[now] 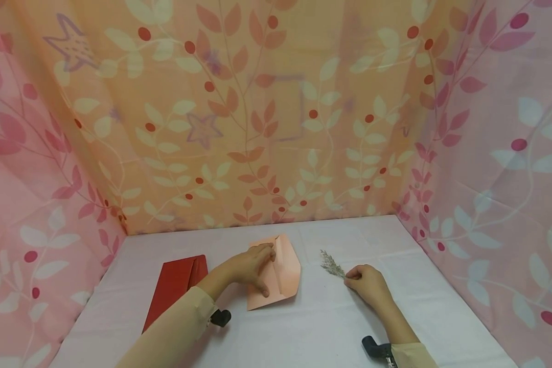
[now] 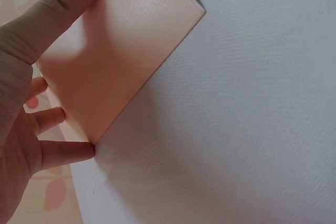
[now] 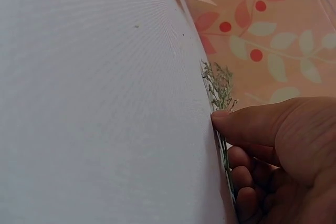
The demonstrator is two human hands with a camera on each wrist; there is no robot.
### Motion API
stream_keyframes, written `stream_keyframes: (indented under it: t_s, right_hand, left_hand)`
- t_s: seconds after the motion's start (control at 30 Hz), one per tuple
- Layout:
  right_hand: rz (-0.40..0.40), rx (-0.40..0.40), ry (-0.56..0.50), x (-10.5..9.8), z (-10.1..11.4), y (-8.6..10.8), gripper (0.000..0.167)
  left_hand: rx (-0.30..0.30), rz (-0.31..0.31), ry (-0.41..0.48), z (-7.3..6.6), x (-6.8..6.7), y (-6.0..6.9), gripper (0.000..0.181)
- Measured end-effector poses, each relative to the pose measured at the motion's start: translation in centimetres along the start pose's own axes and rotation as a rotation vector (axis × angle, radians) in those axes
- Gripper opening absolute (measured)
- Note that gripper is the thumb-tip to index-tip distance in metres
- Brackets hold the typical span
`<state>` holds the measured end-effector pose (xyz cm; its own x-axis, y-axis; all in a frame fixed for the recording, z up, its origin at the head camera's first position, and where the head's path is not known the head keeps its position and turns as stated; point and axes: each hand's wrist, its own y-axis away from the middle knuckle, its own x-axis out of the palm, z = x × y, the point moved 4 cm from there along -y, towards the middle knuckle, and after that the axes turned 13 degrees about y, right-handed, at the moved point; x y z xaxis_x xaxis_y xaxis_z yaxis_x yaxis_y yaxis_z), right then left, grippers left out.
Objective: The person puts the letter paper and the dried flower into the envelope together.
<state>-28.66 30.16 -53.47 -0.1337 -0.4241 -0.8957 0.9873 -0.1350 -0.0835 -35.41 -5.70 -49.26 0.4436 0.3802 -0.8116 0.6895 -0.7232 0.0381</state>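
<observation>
A peach-pink envelope [image 1: 270, 286] with its flap unfolded to the right is at the middle of the white table. My left hand [image 1: 250, 265] holds it from its left side, with the thumb [image 2: 58, 3] on the envelope's face and the other fingers along its edge. To the right, a small dried sprig [image 1: 332, 264] with feathery, grey-green tips is pinched between the thumb and finger of my right hand [image 1: 370, 286]. In the right wrist view its thin stems [image 3: 227, 156] run down past the curled fingers, close to the tabletop.
A red envelope [image 1: 177, 278] lies left of the pink one, partly hidden by my left sleeve [image 1: 175, 327]. The white-covered table [image 1: 322, 327] is enclosed by leaf-patterned curtains [image 1: 257, 128] at the back and both sides.
</observation>
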Motion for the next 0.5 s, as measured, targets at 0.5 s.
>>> stream_keyframes:
  t_s: [0.5]
  right_hand:
    - [0.002, 0.009, -0.051, -0.69, 0.55, 0.29, 0.012]
  left_hand:
    - [-0.026, 0.007, 0.001, -0.24, -0.03, 0.02, 0.089]
